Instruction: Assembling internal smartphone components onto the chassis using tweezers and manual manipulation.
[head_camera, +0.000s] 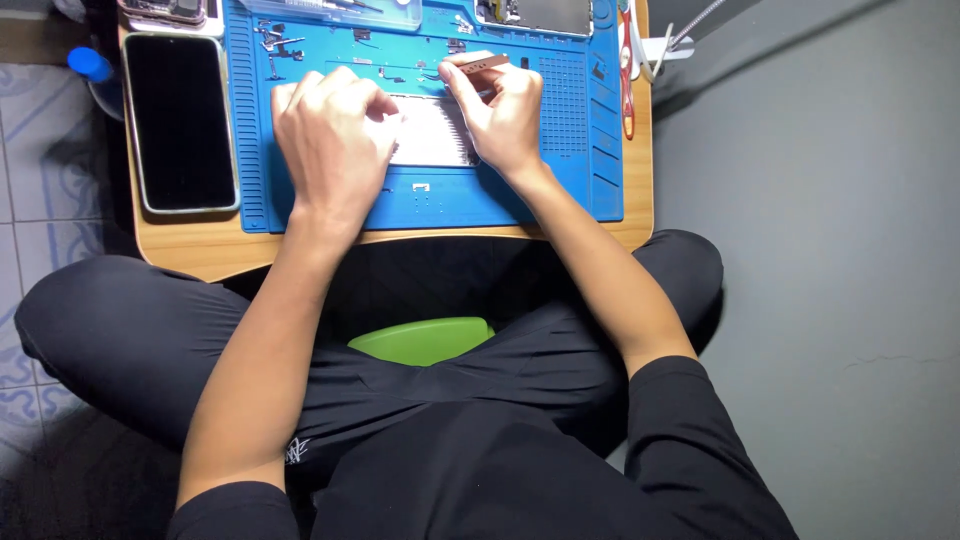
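Looking down past a green stool at lower centre, I see my left hand curled, pressing the white ribbed part at upper centre on the blue mat. My right hand pinches a small metal tool. A dark phone lies upper left.

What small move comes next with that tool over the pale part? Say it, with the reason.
Probably lower the tool tip onto the pale part's upper edge: the right hand pinches it just above there, while the left hand presses the part against the blue mat.
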